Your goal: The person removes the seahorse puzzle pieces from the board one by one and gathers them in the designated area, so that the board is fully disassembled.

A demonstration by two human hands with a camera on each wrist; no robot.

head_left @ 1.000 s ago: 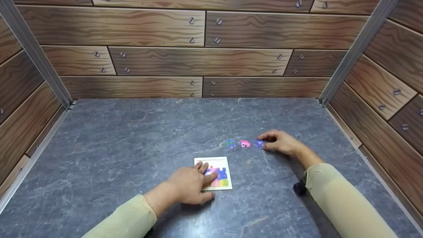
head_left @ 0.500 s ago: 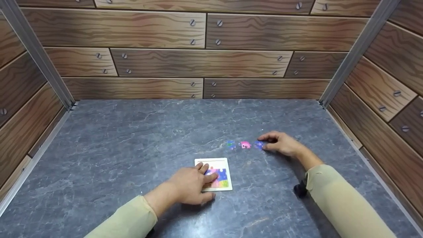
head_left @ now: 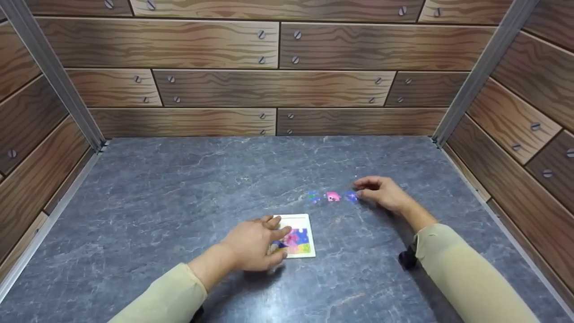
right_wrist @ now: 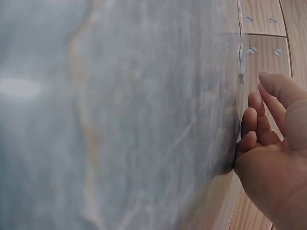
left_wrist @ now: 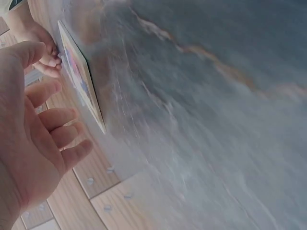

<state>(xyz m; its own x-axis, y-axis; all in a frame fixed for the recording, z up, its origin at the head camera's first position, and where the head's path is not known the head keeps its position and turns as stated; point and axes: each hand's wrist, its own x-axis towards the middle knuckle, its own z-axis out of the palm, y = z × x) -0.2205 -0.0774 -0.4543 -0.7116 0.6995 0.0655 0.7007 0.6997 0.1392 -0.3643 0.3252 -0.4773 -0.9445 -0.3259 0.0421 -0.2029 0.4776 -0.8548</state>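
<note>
A small white-framed puzzle board (head_left: 296,221) lies on the table, partly filled with pink, blue and yellow pieces. My left hand (head_left: 251,244) hovers over its left part, fingers loosely bent and holding nothing. In the left wrist view the fingers are apart from the board (left_wrist: 80,72). Behind the board lies a row of loose puzzle pieces: a blue-green one (head_left: 313,196), a pink one (head_left: 332,196) and a blue-purple one (head_left: 350,196). Beside the blue-purple piece is my right hand (head_left: 383,194), thumb and forefinger apart; whether the thumb touches the piece I cannot tell.
The grey marbled tabletop (head_left: 188,188) runs back to a wood-patterned wall (head_left: 224,87). Similar panels stand at left and right, with metal posts (head_left: 471,85) in the corners. A tiny white speck (head_left: 355,176) lies behind the right hand.
My left hand has lifted off the board and shifted slightly left, uncovering more of the puzzle. The right fingers have drawn back slightly from the blue-purple piece. The pieces stay in their row.
</note>
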